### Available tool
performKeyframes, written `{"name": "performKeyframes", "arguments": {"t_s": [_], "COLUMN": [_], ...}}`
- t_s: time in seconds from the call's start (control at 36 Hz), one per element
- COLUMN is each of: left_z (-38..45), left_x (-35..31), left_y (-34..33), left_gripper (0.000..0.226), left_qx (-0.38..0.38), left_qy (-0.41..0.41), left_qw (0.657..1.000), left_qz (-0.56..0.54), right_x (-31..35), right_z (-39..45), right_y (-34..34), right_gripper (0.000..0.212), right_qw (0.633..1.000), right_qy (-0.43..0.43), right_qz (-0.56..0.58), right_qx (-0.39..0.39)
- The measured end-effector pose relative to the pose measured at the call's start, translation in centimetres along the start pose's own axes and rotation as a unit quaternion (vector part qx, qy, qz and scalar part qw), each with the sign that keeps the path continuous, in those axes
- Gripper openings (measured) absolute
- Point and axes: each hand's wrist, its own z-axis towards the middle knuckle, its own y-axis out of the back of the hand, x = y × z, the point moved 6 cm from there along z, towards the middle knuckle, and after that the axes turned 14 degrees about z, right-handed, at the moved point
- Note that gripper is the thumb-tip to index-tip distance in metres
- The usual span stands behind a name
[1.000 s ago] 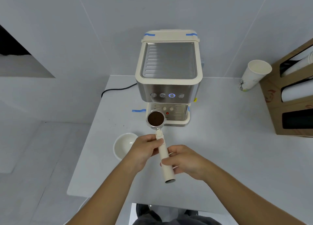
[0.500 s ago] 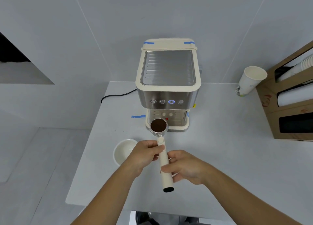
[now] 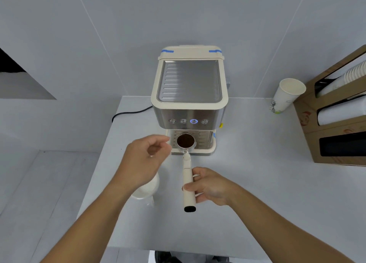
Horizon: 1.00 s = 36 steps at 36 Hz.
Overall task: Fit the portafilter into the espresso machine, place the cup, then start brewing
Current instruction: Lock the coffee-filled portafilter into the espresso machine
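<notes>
One right hand [image 3: 210, 185] grips the portafilter [image 3: 187, 175].

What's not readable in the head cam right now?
- Group head under the espresso machine: hidden by the machine's own overhang.
- White bowl: mostly covered by the left hand.
- Button icons on the front panel: too small to read; only one shows a blue ring.
- Cardboard cup dispenser: cut off by the right edge.
- Portafilter handle middle: wrapped by the right hand.
</notes>
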Motion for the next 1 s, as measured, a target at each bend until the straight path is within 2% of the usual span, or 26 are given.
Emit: {"name": "performKeyframes", "arguments": {"t_s": [0.17,0.28,0.42,0.56,0.67,0.72,0.78,0.92,1.0], "left_z": [2.1,5.1,8.9,12.1,13.4,14.0,14.5,14.5,14.7], "left_x": [-5.7,-8.2,-9.3,-9.8,-11.3,-11.4,-10.8,-10.0,-10.0], "left_y": [3.9,4.8,3.2,1.1,0.1,-0.4,-0.8,-1.1,-1.1], "left_gripper": [0.021,0.029,0.038,0.051,0.058,0.068,0.074,0.076,0.078], "left_qx": [-0.083,-0.092,-0.038,0.068,0.114,0.122,0.114,0.105,0.104], "left_qy": [-0.122,-0.170,-0.216,-0.258,-0.307,-0.323,-0.318,-0.308,-0.304], "left_qw": [0.986,0.972,0.953,0.915,0.884,0.860,0.852,0.855,0.860], "left_qz": [0.084,0.137,0.208,0.302,0.333,0.375,0.401,0.403,0.397], "right_x": [1.4,2.2,2.7,3.1,3.7,3.9,4.1,4.6,5.0], "right_z": [0.7,0.8,1.2,1.4,1.5,1.5,1.6,1.8,1.8], "right_y": [0.2,0.1,0.0,-0.2,-0.1,-0.1,0.0,0.2,0.3], "right_gripper": [0.053,0.040,0.029,0.030,0.029,0.030,0.031,0.044,0.044], "right_qw": [1.000,1.000,1.000,0.999,0.999,0.999,0.999,0.998,0.997], "right_qy": [0.008,0.016,0.026,0.034,0.040,0.044,0.048,0.059,0.064], "right_qz": [-0.005,-0.011,0.003,0.003,0.004,0.008,0.013,0.029,0.027], "right_qx": [0.002,-0.004,-0.013,-0.009,-0.007,-0.008,-0.009,-0.017,-0.015]}}
